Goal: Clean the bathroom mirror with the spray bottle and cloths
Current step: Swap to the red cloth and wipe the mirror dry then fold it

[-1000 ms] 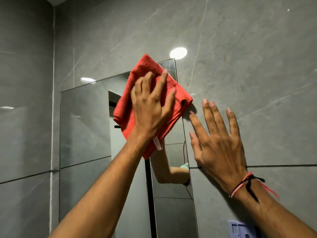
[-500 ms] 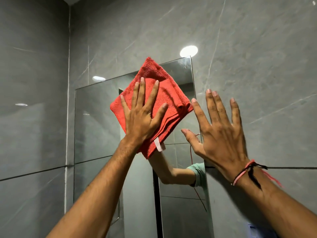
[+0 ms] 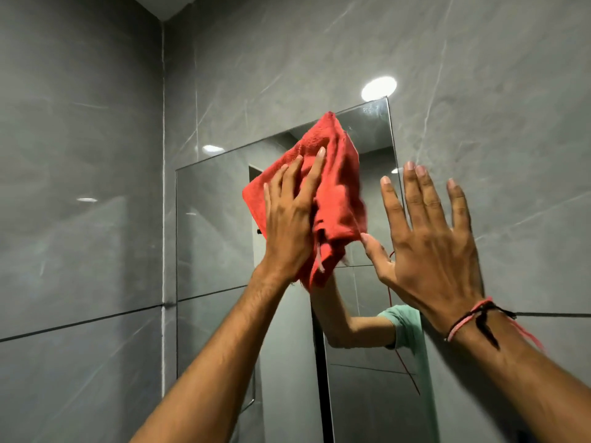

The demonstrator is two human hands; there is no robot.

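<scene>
A frameless mirror [image 3: 217, 238] hangs on the grey tiled wall. My left hand [image 3: 287, 225] presses a red cloth [image 3: 335, 187] flat against the upper part of the glass, fingers laid over the cloth's left half. The cloth is bunched, with a loose corner hanging below the hand. My right hand [image 3: 428, 251] rests with fingers spread at the mirror's right edge, partly on the wall tile, holding nothing. A red and black thread band circles the right wrist. No spray bottle is in view.
Grey marble-look tiles [image 3: 495, 91] cover the wall around the mirror, and a side wall [image 3: 80, 187] meets it in a corner at the left. The mirror reflects my arm, a green sleeve [image 3: 403, 318] and ceiling lights.
My left hand has slid the red cloth across the upper mirror, and the cloth has crumpled from a flat folded square. The right hand stays at the mirror's right edge. The view has shifted.
</scene>
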